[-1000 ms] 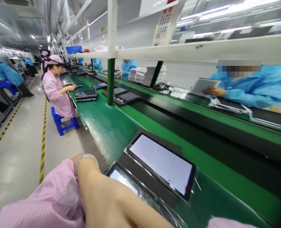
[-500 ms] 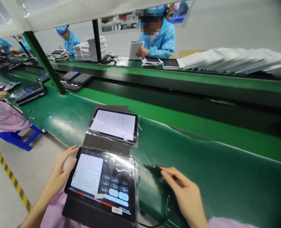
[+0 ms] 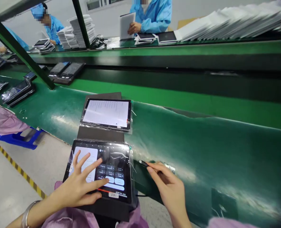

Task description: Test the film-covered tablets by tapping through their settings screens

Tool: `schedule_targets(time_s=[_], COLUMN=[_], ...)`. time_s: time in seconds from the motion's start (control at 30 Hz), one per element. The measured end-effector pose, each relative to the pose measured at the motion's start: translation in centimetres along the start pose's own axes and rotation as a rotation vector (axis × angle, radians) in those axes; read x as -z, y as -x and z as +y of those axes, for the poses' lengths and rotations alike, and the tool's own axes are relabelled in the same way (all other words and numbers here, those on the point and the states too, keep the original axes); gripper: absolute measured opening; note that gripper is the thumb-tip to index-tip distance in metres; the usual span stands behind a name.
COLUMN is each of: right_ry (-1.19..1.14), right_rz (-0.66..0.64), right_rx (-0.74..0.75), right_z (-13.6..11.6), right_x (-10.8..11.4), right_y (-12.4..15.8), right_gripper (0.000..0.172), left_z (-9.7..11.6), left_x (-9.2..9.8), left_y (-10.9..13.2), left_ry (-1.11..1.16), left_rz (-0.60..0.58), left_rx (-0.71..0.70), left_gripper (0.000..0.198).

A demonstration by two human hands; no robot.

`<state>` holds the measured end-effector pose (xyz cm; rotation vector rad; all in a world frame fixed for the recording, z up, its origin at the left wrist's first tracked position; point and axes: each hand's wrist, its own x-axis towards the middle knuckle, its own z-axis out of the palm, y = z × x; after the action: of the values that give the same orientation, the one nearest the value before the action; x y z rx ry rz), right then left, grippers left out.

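Observation:
A lit tablet in a clear plastic sleeve (image 3: 111, 158) rests on a dark case at the near edge of the green belt (image 3: 202, 148). My left hand (image 3: 80, 186) lies spread on its screen, with a fingertip on the lower buttons. Just right of that tablet, my right hand (image 3: 169, 186) pinches a thin black cable end (image 3: 143, 163) between thumb and forefinger. A second tablet with a white screen (image 3: 106, 113) lies flat on a dark mat just beyond the near one.
Several dark tablets (image 3: 66, 71) lie further up the belt at the left. Across the line, people in blue coats (image 3: 154, 15) work by stacks of white boxes (image 3: 226, 23). A pink sleeve (image 3: 4, 120), a blue stool (image 3: 23, 141) and striped floor tape (image 3: 19, 169) are at the left.
The view swung from down the line onto the two tablets. My left hand moved from the near tablet's left edge onto its screen. My right hand slid left with the black cable end.

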<state>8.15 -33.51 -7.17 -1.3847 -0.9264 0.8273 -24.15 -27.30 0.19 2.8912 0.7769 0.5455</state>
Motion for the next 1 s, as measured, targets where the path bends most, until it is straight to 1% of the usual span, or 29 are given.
schedule_targets(time_s=[0.07, 0.2, 0.3, 0.37, 0.43, 0.5, 0.63, 0.73, 0.83, 0.93, 1.0], right_ry=[0.007, 0.015, 0.006, 0.003, 0.007, 0.011, -0.006, -0.022, -0.016, -0.003, 0.004], right_rz=[0.006, 0.001, 0.010, 0.015, 0.015, 0.013, 0.013, 0.007, 0.009, 0.014, 0.014], right_rx=[0.006, 0.015, 0.011, 0.010, 0.003, -0.006, 0.002, 0.008, 0.011, 0.013, 0.011], right_z=[-0.3, -0.4, -0.4, -0.4, -0.4, -0.3, -0.2, -0.1, -0.1, 0.0, 0.1], right_x=[-0.2, -0.3, -0.2, -0.2, -0.2, -0.1, 0.0, 0.1, 0.2, 0.2, 0.2], right_y=[0.1, 0.4, 0.6, 0.7, 0.9, 1.0, 1.2, 1.2, 1.2, 1.1, 1.1], right_gripper=[0.008, 0.008, 0.008, 0.008, 0.008, 0.009, 0.008, 0.009, 0.009, 0.008, 0.007], left_z=[0.1, 0.7, 0.9, 0.8, 0.6, 0.4, 0.1, -0.3, -0.8, -0.7, -0.3], left_x=[-0.2, -0.3, -0.3, -0.2, 0.0, 0.2, 1.0, 1.7, 2.2, 1.9, 1.4], left_y=[-0.6, -3.0, -4.5, -4.9, -4.8, -4.4, -3.3, -2.2, -0.9, -0.2, -0.3], left_ry=[0.013, 0.020, 0.016, 0.011, 0.022, 0.043, 0.048, -0.002, -0.043, -0.015, 0.012], left_rz=[-0.012, -0.056, -0.063, -0.087, -0.112, -0.109, -0.030, -0.062, -0.099, -0.041, -0.004], left_rx=[-0.015, -0.144, -0.218, -0.227, -0.204, -0.147, -0.001, 0.079, 0.119, 0.137, 0.134], left_gripper=[0.043, 0.046, 0.041, 0.036, 0.034, 0.035, 0.036, 0.039, 0.043, 0.042, 0.037])
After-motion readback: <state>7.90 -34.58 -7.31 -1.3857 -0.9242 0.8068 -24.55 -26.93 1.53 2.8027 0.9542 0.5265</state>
